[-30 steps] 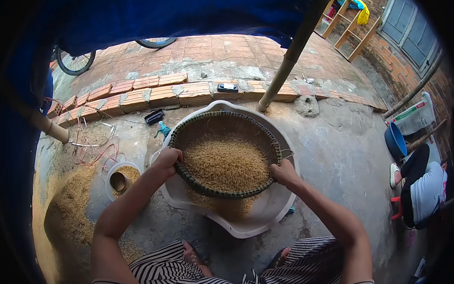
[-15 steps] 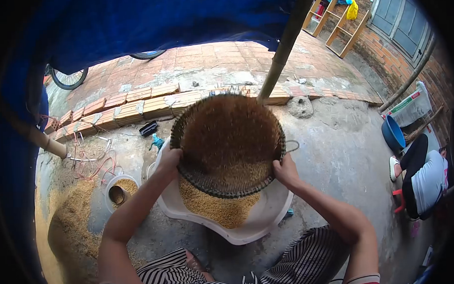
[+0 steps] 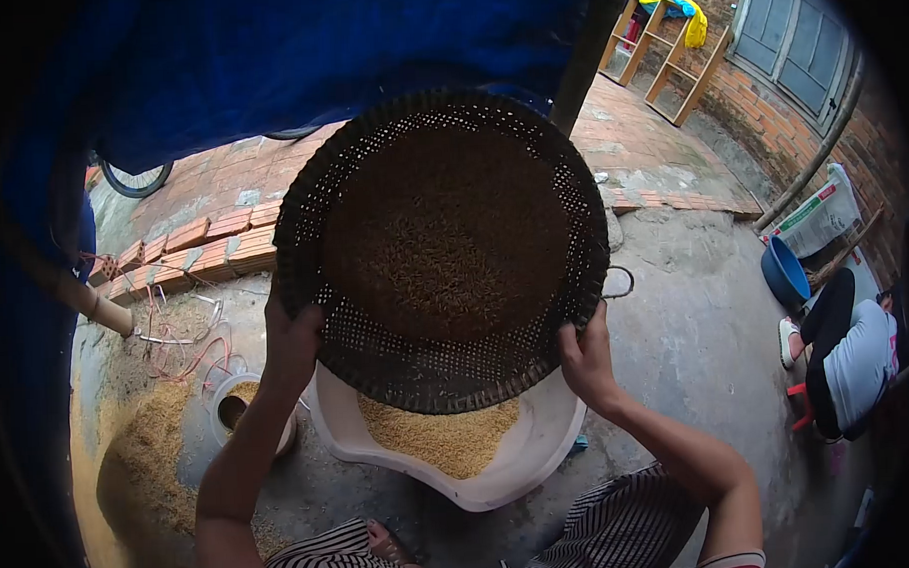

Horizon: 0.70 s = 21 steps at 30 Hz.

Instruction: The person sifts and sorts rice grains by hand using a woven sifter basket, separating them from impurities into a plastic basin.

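Observation:
A round, dark woven sieve [image 3: 432, 370] is raised in front of me, its inside tilted toward me. Brown, husk-like grain [image 3: 444, 269] lies across its mesh, lighter near the middle. My left hand [image 3: 296, 340] is closed on the left side of the rim. On the lower right of the rim, my right hand [image 3: 585, 358] grips with the thumb on the inner side. Below the sieve stands a wide pale basin [image 3: 334, 413] with golden grain [image 3: 445, 440] in it; the sieve hides the basin's far part.
At left, a bucket [image 3: 284, 430] with grain and a cup stands beside a grain pile [image 3: 155, 445]. A bamboo pole [image 3: 100, 301] juts in there. Blue tarp [image 3: 316, 58] hangs overhead. A person [image 3: 858, 360] sits at right near a blue tub [image 3: 784, 272]. Bricks [image 3: 223, 252] line the paving.
The sieve has come up and closer, tipped more toward me, with both hands still on its rim. The grain, blurred across it before, now lies more gathered on the mesh.

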Each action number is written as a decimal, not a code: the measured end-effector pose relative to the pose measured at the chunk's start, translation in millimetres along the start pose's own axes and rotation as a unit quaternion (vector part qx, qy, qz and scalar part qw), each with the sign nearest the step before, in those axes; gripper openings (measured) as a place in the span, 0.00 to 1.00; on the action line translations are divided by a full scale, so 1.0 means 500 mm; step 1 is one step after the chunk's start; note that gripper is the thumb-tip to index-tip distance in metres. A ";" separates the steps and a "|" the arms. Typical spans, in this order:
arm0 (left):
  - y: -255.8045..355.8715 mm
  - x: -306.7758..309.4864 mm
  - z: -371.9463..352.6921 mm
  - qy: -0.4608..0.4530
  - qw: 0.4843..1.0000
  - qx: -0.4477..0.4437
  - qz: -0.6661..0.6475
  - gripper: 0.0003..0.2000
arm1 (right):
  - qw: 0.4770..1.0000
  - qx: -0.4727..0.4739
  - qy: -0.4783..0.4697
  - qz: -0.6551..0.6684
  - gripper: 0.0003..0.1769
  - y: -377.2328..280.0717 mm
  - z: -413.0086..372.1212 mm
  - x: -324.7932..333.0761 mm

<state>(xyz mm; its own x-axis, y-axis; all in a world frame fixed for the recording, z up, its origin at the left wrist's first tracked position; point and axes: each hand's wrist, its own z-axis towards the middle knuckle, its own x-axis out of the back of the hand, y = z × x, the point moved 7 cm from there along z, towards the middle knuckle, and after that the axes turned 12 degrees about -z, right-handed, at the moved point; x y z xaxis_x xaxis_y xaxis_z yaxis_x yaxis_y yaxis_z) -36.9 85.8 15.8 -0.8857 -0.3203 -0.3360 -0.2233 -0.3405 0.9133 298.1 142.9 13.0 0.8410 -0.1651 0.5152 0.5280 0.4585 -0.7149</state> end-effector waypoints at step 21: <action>-0.025 -0.012 0.002 -0.027 0.993 -0.110 -0.026 0.29 | 0.999 -0.004 0.033 -0.007 0.17 0.047 -0.013 -0.024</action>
<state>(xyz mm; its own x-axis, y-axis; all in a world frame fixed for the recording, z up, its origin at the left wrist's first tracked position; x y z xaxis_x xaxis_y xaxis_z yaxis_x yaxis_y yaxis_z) -28.9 92.9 6.6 -0.8974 -0.2511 -0.3628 -0.1804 -0.5415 0.8211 301.2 150.0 -12.7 0.8396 -0.2287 0.4926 0.5399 0.4497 -0.7115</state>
